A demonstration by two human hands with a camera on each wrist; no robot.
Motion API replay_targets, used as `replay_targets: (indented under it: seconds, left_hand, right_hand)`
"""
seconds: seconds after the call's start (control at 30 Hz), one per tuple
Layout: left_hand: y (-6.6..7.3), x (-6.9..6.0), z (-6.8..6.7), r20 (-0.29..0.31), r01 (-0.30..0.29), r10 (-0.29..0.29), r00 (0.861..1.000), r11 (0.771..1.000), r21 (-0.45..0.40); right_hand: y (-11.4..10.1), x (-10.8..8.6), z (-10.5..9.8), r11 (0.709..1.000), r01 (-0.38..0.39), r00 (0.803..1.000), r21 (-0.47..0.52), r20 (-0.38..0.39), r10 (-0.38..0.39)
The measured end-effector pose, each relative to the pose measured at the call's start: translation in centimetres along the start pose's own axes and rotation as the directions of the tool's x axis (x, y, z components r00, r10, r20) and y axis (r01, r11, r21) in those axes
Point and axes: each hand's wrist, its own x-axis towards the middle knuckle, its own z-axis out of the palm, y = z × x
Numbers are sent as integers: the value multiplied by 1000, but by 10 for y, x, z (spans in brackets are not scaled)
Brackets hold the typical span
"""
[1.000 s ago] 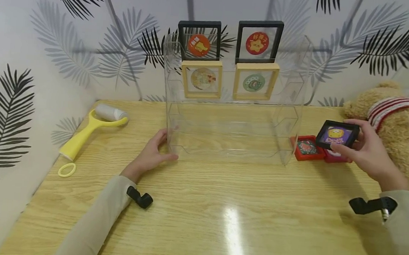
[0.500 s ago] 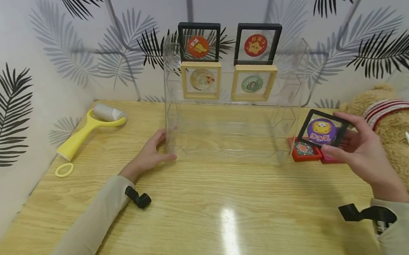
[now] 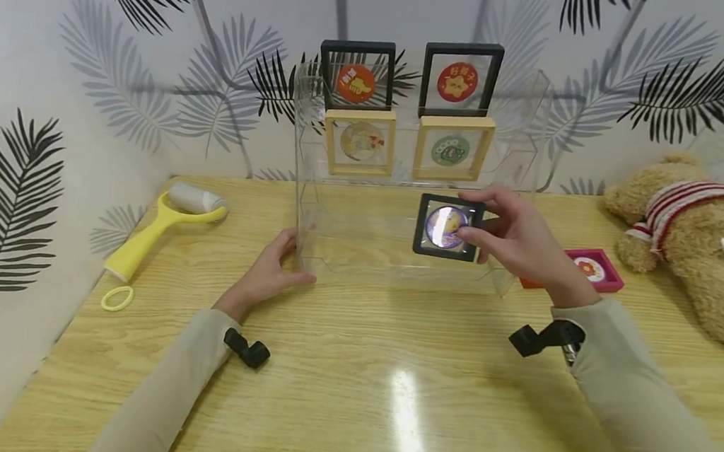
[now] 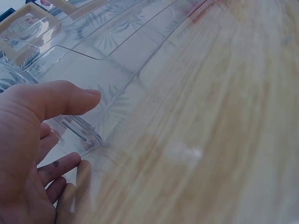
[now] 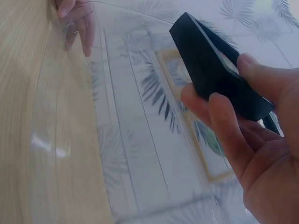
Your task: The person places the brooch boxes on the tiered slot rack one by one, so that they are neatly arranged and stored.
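My right hand (image 3: 520, 242) pinches a small square black frame (image 3: 422, 224), thumb on its front. Inside the frame is a round purple and yellow piece, partly washed out by glare. The frame is in front of the lower part of a clear acrylic display rack (image 3: 390, 271). In the right wrist view the frame (image 5: 201, 60) is seen from its edge between thumb and fingers. My left hand (image 3: 265, 275) rests at the rack's lower left corner, its thumb (image 4: 70, 98) straight and its fingers beside the side wall. Two black frames (image 3: 452, 112) and two light wooden frames (image 3: 452, 176) stand on the rack.
Right of the rack lie a red frame (image 3: 530, 284), mostly hidden by my right hand, and a magenta frame (image 3: 613, 280). A teddy bear (image 3: 700, 231) lies beyond. On the left are a yellow-handled lint roller (image 3: 144, 241) and a yellow ring (image 3: 117, 298).
My right hand has carried the black frame left, from above the red and magenta frames to the front of the rack, turning it more upright. The left hand stays at the rack's corner.
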Motion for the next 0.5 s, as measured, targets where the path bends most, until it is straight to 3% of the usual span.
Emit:
replay_targets:
  seconds: [0.13, 0.27, 0.4, 0.5]
  left_hand:
    - [-1, 0, 1, -2, 15, -15, 1000, 1000, -8]
    - [0, 1, 3, -7, 14, -14, 1000, 1000, -3]
    - [2, 2, 3, -12, 8, -8, 1000, 1000, 5]
    - [2, 2, 3, -17, 14, -14, 1000, 1000, 4]
  right_hand:
    - [-2, 25, 14, 998, -42, 998, -41, 42, 44]
    - [-3, 45, 22, 990, -65, 997, -122, 34, 70]
    - [-3, 65, 31, 975, -38, 999, -218, 5, 40]
    - [-2, 76, 42, 952, 19, 1000, -307, -16, -25]
